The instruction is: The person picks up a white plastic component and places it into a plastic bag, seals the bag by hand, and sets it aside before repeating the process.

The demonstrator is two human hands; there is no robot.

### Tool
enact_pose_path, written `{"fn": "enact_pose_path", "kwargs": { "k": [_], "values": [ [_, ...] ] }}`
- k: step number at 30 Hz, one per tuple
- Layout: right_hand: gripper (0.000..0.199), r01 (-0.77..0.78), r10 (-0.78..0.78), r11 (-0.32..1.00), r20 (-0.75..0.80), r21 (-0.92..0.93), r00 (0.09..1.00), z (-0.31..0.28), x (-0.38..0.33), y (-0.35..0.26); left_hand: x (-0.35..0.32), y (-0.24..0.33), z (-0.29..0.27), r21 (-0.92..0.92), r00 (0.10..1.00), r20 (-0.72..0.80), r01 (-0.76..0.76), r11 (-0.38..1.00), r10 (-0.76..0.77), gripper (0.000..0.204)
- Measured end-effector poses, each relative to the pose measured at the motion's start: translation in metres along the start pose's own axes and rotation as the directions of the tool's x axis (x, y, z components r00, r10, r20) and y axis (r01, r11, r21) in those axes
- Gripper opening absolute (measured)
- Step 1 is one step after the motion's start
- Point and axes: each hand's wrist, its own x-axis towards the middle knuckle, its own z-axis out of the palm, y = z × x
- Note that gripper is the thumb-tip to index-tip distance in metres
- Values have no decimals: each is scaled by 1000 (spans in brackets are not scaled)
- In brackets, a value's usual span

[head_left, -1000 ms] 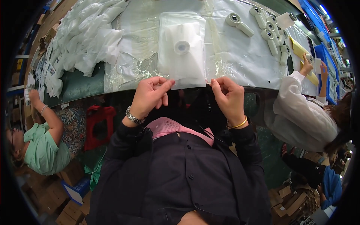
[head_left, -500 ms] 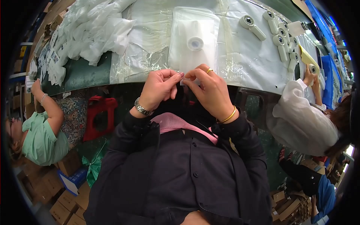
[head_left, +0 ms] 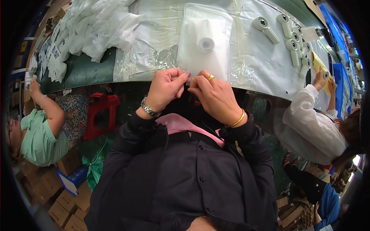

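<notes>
My left hand (head_left: 165, 89) is at the table's near edge, thumb and forefinger pinched together, the other fingers curled. Beside it, my right hand (head_left: 216, 97) is also pinched, its fingers bent downward. Whatever lies between the fingertips is too small or hidden to make out. Just beyond both hands lies a frosted plastic bag (head_left: 216, 30) with a white round-headed object (head_left: 206, 44) showing through or on it. Under this bag is a stack of translucent bags (head_left: 186, 23).
A heap of filled white bags (head_left: 96, 27) covers the far left. Several white round-headed devices with handles (head_left: 295, 48) lie at the right, one (head_left: 266, 29) apart. Co-workers sit at both sides; the right one (head_left: 316, 123) holds a similar device. A red stool (head_left: 101, 115) stands below.
My hands stay near the table edge, and the right fingers have bent down more. The whitish bit seen between the fingertips is now mostly hidden. The view has shifted slightly.
</notes>
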Motion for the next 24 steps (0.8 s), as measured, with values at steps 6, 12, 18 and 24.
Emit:
{"fn": "enact_pose_path", "kwargs": {
  "k": [6, 12, 18, 24],
  "values": [
    [17, -11, 52, 970, -165, 245, 985, -20, -3, 11, -3, 7, 1, -8, 1000, 3, 26, 1000, -26, 23],
    [19, -27, 67, 968, -151, 251, 986, -9, 4, 6, -4, 9, 3, 14, 1000, 8, 12, 1000, -12, 24],
    [18, -33, 46, 990, -92, 135, 995, 7, 6, 7, -6, 11, 5, 0, 1000, 9, 5, 1000, -5, 25],
    [15, 68, -66, 995, -32, 75, 997, 0, 4, 7, -2, 1, 2, -26, 999, -31, -15, 1000, 14, 25]
  ]
}}
